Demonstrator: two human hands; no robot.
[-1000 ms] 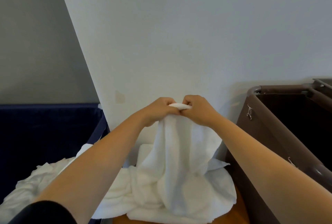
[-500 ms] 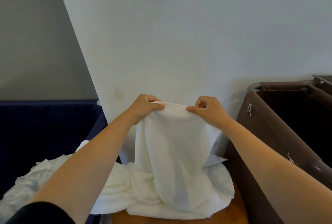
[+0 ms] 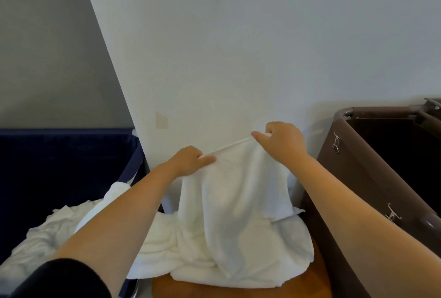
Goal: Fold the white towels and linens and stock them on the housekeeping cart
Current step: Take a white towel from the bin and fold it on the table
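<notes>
Pinching the top hem of the white towel between our left hand and right hand, we hold it hanging, its tail bunched on the wooden tabletop between the blue linen bin and the brown bag. The thin hem could slip from either pinch, or the bunched tail could fold crooked. Compared with half a second ago, our hands are wider apart, the right higher, the left lower.
</notes>
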